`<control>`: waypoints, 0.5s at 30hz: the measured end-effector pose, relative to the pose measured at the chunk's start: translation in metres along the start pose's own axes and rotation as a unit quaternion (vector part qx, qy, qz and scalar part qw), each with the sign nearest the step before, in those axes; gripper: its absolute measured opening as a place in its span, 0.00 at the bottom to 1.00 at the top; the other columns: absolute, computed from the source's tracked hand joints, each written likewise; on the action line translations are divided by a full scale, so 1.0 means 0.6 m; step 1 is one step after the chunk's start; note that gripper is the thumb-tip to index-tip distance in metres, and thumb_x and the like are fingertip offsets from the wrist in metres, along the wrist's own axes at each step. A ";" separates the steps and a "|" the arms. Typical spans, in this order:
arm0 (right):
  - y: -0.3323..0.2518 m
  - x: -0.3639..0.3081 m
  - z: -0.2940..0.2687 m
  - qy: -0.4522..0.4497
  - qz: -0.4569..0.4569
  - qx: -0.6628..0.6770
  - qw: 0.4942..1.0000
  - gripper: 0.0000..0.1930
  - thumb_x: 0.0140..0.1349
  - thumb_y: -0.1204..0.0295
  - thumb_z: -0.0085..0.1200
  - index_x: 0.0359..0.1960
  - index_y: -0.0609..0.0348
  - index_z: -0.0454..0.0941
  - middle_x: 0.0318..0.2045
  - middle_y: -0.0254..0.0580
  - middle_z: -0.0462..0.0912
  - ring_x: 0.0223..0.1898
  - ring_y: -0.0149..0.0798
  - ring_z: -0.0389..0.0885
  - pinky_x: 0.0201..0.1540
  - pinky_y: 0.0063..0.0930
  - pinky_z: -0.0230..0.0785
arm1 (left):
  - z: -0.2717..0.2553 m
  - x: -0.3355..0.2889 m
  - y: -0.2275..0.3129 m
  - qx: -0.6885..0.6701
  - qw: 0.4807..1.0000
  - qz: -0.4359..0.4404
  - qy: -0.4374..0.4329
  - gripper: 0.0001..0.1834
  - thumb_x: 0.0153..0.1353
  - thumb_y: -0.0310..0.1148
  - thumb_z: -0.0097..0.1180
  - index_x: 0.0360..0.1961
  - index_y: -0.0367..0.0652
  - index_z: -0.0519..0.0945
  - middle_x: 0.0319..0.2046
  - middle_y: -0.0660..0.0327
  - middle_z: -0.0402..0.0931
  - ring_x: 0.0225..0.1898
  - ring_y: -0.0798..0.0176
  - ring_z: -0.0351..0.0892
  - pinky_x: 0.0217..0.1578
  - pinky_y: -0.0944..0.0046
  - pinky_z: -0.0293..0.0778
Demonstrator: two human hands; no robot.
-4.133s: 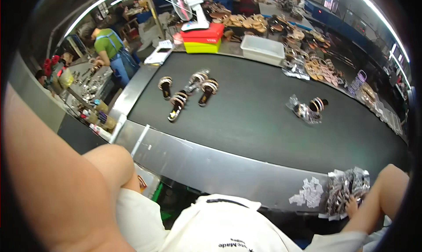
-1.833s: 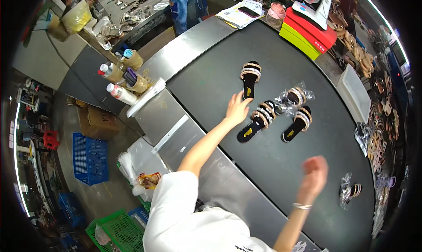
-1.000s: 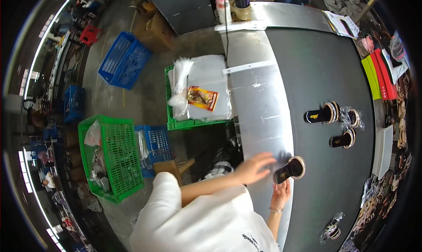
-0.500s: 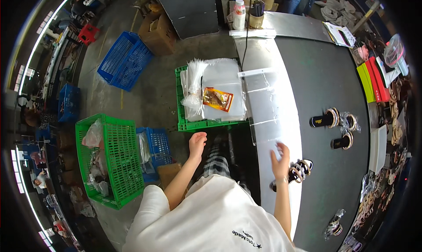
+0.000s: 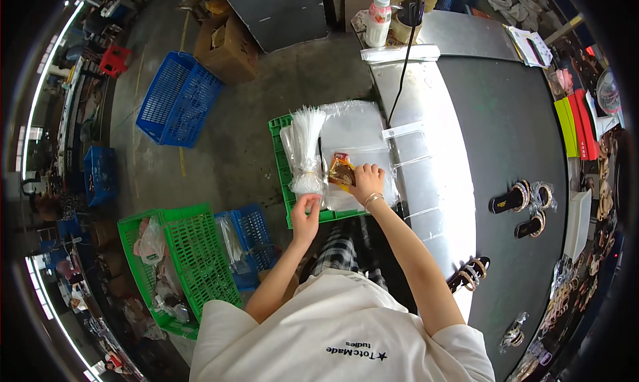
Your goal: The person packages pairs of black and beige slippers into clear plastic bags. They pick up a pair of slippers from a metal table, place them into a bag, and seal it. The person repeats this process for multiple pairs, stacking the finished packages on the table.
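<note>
My right hand [image 5: 368, 184] has its fingers closed on the right side of a small orange-and-brown food packet [image 5: 341, 173]. The packet lies over a stack of clear plastic bags [image 5: 349, 130], and the hand covers part of it. My left hand [image 5: 307, 217] is half curled, thumb apart from the fingers, with nothing seen in it. It hovers by the near end of a bundle of thin white plastic strips [image 5: 307, 139], wrapped in clear film at its lower end. Bags and bundle rest on a green crate [image 5: 279, 132].
Right of the crate runs a metal-edged bench [image 5: 446, 155] with a dark top, bearing strappy sandals [image 5: 512, 199]. A white-and-pink bottle [image 5: 379, 22] stands at its far end. A green basket [image 5: 200, 262] and blue baskets [image 5: 178, 99] stand on the floor at left.
My right hand has moved left from the bench edge onto the packet and taken hold of it. The left hand has shifted slightly toward the bundle. The whole view has shifted a little.
</note>
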State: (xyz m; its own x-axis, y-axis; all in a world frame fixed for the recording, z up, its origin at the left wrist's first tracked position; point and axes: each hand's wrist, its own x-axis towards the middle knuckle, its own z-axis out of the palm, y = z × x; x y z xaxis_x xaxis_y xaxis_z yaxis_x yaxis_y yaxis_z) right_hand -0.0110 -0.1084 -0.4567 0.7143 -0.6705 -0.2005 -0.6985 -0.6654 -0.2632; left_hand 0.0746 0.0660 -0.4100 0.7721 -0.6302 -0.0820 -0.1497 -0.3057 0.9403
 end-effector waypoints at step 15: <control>0.096 -0.095 -0.072 0.046 0.156 0.524 0.836 0.19 0.50 0.72 0.63 0.43 0.65 0.74 0.35 0.42 0.81 0.36 0.34 0.80 0.42 0.27 0.71 | 0.138 0.185 -0.076 0.093 0.974 0.172 -0.116 0.09 0.49 0.17 0.48 0.32 0.38 0.75 0.33 0.54 0.74 0.39 0.48 0.72 0.42 0.54 0.69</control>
State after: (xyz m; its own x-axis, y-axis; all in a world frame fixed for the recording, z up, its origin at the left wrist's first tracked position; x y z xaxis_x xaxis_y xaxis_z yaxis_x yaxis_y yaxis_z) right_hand -0.0936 -0.1228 -0.4197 0.4647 -0.8123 -0.3526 -0.3944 0.1666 -0.9037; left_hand 0.1158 -0.0489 -0.4893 0.4991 -0.8562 0.1335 -0.5006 -0.1591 0.8510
